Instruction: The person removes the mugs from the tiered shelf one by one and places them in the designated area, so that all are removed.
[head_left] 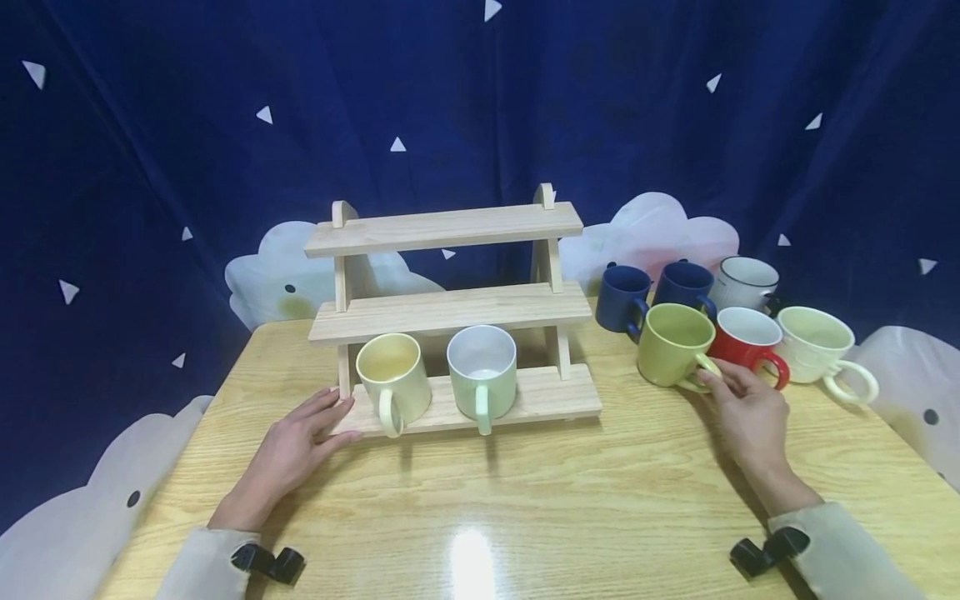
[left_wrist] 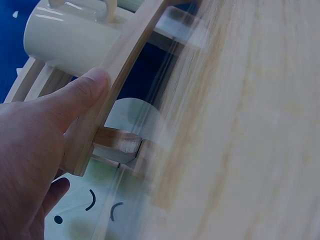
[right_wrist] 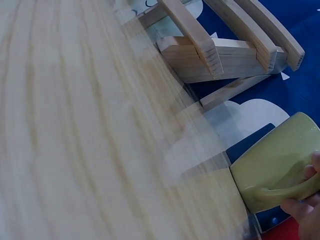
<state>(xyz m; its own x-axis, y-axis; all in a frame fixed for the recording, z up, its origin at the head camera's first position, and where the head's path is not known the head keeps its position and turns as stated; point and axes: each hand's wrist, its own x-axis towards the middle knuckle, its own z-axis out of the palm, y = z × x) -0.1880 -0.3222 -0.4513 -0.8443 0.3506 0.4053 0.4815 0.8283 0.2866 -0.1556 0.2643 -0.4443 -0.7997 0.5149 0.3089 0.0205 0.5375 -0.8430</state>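
Observation:
A three-tier wooden rack (head_left: 450, 310) stands mid-table. Its bottom shelf carries a pale yellow mug (head_left: 392, 375) and a mint mug (head_left: 482, 367), handles toward me. My left hand (head_left: 330, 417) rests with straight fingers against the left end of the bottom shelf. In the left wrist view the thumb (left_wrist: 75, 95) lies along the shelf's edge (left_wrist: 130, 45), below the yellow mug (left_wrist: 65, 40). My right hand (head_left: 716, 383) pinches the handle of an olive-green mug (head_left: 671, 343) standing on the table right of the rack. In the right wrist view its fingers (right_wrist: 302, 210) close on that mug's (right_wrist: 275, 170) handle.
Behind the green mug stand two navy mugs (head_left: 622, 296), a white mug (head_left: 744, 282), a red mug (head_left: 746, 337) and a cream mug (head_left: 813, 342). The rack's upper two shelves are bare. The wooden table (head_left: 525, 500) stretches toward me, with a blue curtain behind.

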